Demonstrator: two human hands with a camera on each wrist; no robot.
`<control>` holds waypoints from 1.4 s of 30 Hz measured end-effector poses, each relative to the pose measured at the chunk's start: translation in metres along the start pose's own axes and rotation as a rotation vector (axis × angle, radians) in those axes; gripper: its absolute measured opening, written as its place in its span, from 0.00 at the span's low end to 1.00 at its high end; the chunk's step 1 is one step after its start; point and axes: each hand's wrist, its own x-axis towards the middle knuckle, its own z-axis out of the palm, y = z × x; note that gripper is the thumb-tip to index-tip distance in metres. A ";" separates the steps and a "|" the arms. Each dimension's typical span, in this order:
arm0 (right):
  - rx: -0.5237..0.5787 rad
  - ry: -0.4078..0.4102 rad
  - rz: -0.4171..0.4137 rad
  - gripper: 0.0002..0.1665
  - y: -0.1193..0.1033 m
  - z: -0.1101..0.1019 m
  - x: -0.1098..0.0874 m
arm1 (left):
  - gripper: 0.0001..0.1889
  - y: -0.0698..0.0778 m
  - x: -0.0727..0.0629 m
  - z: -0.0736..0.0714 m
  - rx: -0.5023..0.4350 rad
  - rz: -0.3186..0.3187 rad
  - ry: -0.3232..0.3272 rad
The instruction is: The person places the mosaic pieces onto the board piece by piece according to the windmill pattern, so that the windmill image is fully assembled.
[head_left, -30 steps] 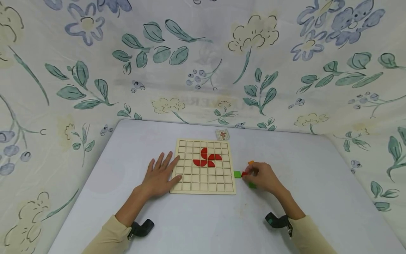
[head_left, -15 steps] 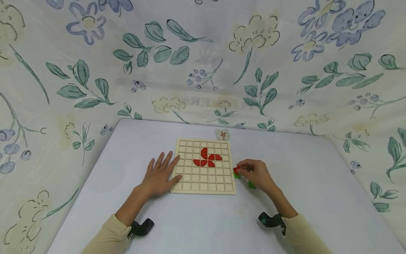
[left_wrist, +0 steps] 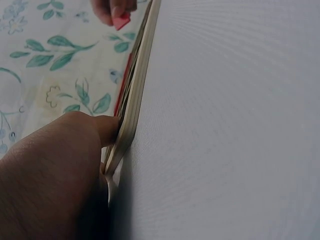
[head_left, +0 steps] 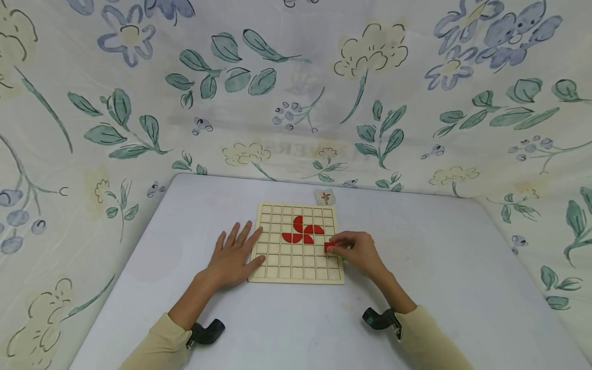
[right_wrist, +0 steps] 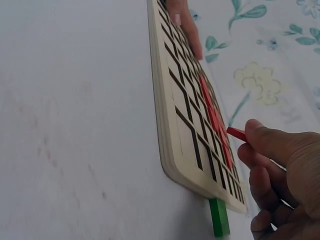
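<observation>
Pinching a red piece [head_left: 329,247] in a narrow grip, the right hand [head_left: 358,250] is over the right side of the board [head_left: 282,262] in the head view; the left hand [head_left: 231,261], grip spread wide, touches the left edge. The left wrist view shows its thumb [left_wrist: 106,129] on the board; the right wrist view, a green block [right_wrist: 219,218] just beside the board.

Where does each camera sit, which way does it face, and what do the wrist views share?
Head: worn on the head, facing forward and down at the board and floral cloth; both hands and sleeves show.
Left wrist: on that wrist, facing past the left hand along the board's edge; the right hand shows at the top.
Right wrist: on that wrist, facing across the board; the right hand is close, left fingers at the top.
Shared by both wrist views: board, cloth, both hands, pinched red piece.
</observation>
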 end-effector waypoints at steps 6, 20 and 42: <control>0.036 0.000 -0.008 0.08 -0.006 0.014 0.004 | 0.39 0.001 0.000 -0.002 0.000 0.003 0.002; -0.012 -0.006 -0.111 0.07 -0.008 0.040 0.014 | 0.39 0.002 0.000 -0.001 0.004 0.001 -0.003; -0.185 -0.007 -0.168 0.07 -0.010 0.044 0.013 | 0.39 0.001 -0.001 -0.003 0.013 -0.007 0.007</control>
